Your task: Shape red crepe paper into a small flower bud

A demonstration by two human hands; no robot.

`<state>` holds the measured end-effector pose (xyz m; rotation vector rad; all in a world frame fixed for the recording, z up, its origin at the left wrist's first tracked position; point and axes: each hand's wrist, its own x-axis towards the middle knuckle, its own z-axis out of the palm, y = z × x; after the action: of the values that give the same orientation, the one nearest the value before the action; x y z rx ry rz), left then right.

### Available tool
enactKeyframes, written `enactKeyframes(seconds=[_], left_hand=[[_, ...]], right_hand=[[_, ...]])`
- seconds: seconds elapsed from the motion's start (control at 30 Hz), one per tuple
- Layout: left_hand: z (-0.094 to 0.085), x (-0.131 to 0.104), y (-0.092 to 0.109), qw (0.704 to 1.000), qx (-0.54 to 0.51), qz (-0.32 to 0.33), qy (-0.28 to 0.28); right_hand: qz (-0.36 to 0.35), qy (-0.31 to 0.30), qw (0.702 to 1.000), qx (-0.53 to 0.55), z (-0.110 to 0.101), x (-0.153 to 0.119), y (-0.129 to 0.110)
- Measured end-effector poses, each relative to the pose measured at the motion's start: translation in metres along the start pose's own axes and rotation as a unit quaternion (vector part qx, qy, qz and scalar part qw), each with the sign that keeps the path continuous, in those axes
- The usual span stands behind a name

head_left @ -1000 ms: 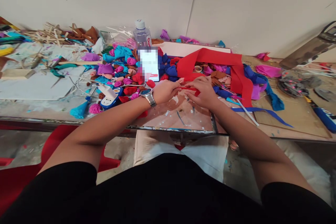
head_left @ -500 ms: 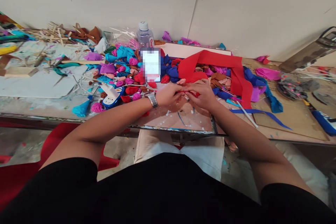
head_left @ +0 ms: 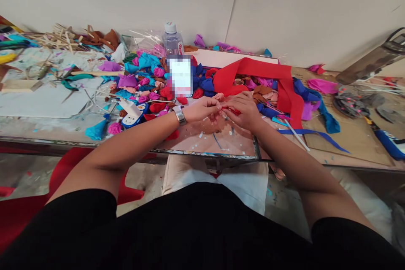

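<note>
Over the table's front half, my left hand (head_left: 202,109), with a metal watch on the wrist, is closed in a pinch. My right hand (head_left: 244,110) is closed beside it, fingertips meeting those of the left. Between them shows a small piece of red crepe paper (head_left: 233,111), mostly hidden by the fingers. Just behind the hands spreads a long red crepe paper strip (head_left: 268,71), folded into an arch. A pale pink crumpled paper piece (head_left: 218,96) lies near my left fingertips. Left of them is a heap of twisted paper pieces, including a red one (head_left: 157,106).
A phone (head_left: 181,76) with a blurred screen leans by a clear bottle (head_left: 172,40). To the left are a blue-and-white power strip (head_left: 134,117), green-handled pliers (head_left: 71,83) and wood sticks (head_left: 65,40). A dark bottle (head_left: 368,61) and blue ribbon (head_left: 325,136) are at right.
My left hand has drawn slightly left, and its fingertips are a little farther from my right palm. The whole view has shifted a little. The red paper stays between the hands.
</note>
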<state>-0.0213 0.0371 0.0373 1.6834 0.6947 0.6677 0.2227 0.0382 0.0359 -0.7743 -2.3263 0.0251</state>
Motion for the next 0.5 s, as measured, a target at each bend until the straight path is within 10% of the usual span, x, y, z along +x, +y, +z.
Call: enactKeyframes(seconds=[0.27,0.5], left_hand=[[0.0001,-0.0033,0.0002,0.982,0.158,0.078,0.067],[-0.0011,-0.0054,-0.0060,0.867,0.451,0.161,0.141]], right_hand=[[0.010,0.012,1.000,-0.007,-0.0001,-0.0005,-0.0023],[0.044,0.023,0.998,0.049,0.0074,-0.0024,-0.0008]])
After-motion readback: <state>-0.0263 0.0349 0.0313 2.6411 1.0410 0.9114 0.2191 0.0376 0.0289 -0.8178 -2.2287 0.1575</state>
